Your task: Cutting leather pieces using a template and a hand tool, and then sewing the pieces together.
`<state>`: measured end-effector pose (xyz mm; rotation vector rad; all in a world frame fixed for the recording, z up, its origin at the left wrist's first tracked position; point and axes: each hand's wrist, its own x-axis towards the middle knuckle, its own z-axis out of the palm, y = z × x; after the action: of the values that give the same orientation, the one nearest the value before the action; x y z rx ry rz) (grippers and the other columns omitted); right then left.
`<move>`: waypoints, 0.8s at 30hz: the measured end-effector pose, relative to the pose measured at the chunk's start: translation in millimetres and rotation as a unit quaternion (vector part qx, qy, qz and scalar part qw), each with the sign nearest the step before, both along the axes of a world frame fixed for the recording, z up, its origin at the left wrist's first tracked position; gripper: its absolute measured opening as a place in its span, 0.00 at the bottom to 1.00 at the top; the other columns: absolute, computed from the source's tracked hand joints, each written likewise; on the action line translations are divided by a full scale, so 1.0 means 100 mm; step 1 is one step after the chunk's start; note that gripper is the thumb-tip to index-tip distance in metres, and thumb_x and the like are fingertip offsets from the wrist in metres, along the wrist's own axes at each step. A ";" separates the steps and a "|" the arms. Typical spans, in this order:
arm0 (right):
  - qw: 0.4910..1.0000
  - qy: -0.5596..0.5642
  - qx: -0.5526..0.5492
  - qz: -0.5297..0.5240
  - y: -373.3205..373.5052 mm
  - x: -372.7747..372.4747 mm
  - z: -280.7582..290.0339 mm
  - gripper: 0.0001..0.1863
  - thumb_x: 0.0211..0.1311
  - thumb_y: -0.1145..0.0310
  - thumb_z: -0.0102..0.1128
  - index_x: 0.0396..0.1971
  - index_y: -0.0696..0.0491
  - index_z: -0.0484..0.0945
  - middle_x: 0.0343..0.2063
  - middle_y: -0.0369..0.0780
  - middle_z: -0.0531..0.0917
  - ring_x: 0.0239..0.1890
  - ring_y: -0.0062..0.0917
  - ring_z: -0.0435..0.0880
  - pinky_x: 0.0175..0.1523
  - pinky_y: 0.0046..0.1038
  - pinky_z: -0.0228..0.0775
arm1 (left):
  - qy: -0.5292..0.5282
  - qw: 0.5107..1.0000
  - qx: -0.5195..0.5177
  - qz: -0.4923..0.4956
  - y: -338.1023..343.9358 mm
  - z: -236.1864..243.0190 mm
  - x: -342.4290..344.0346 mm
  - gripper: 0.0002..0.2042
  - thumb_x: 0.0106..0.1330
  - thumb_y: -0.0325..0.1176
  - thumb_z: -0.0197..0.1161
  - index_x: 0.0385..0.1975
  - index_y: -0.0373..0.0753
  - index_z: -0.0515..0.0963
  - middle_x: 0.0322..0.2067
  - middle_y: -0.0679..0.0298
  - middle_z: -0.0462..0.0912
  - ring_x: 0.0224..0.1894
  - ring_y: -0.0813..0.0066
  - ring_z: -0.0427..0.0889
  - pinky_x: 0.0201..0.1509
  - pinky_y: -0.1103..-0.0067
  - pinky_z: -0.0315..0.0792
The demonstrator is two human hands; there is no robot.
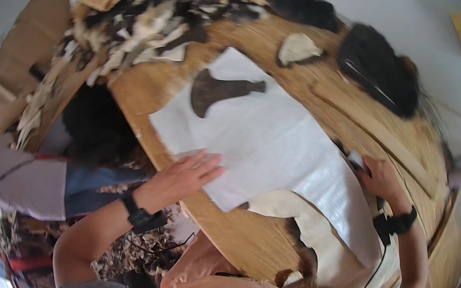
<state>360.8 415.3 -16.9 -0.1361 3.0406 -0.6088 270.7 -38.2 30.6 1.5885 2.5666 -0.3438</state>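
Under the left hand (178, 180), fingers spread flat, lies a white sheet (260, 139) on the wooden table (234, 241). At its far edge the right hand (379, 177) has its fingers closed around a small tool (356, 160) (mostly hidden). Beyond the fingertips rests a dark cut-out piece (218, 90); hide scraps (160, 15) pile farther off.

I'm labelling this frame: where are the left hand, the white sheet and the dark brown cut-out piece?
left hand (184, 176), head view, back of hand
white sheet (266, 138), head view, bare middle
dark brown cut-out piece (212, 91), head view, broad end
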 end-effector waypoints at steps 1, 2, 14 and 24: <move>1.000 -0.016 -0.004 -0.001 -0.04 -0.03 0.01 0.10 0.47 0.69 0.62 0.27 0.56 0.71 0.18 0.50 0.77 0.25 0.49 0.77 0.30 0.45 0.68 | -0.006 1.000 0.014 -0.004 -0.03 -0.02 0.00 0.25 0.58 0.27 0.48 0.59 0.41 0.61 0.61 0.61 0.61 0.62 0.63 0.62 0.63 0.73 0.63; 1.000 -0.031 -0.006 -0.004 -0.06 -0.04 0.09 0.10 0.47 0.69 0.62 0.26 0.56 0.70 0.18 0.50 0.77 0.25 0.50 0.77 0.29 0.45 0.68 | -0.009 0.999 0.029 -0.010 -0.04 0.00 0.01 0.25 0.58 0.27 0.48 0.60 0.41 0.61 0.61 0.61 0.61 0.62 0.63 0.62 0.62 0.74 0.64; 0.999 0.032 0.019 0.017 0.00 0.00 0.02 0.10 0.46 0.74 0.59 0.26 0.59 0.68 0.17 0.55 0.74 0.24 0.53 0.75 0.27 0.45 0.65 | 0.006 0.996 0.085 -0.026 -0.05 -0.15 -0.07 0.22 0.59 0.28 0.49 0.56 0.40 0.65 0.57 0.61 0.65 0.59 0.65 0.64 0.60 0.74 0.65; 1.000 0.006 0.014 -0.002 0.04 0.00 -0.06 0.11 0.44 0.74 0.60 0.24 0.58 0.66 0.16 0.53 0.74 0.22 0.51 0.75 0.26 0.45 0.65 | 0.014 0.991 0.130 -0.026 -0.19 -0.16 -0.07 0.19 0.59 0.28 0.51 0.52 0.39 0.69 0.56 0.63 0.67 0.61 0.68 0.63 0.61 0.74 0.65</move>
<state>361.0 419.0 -23.1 -0.1343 3.0599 -0.5668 263.5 -57.6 14.8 1.7456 2.6875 -0.0344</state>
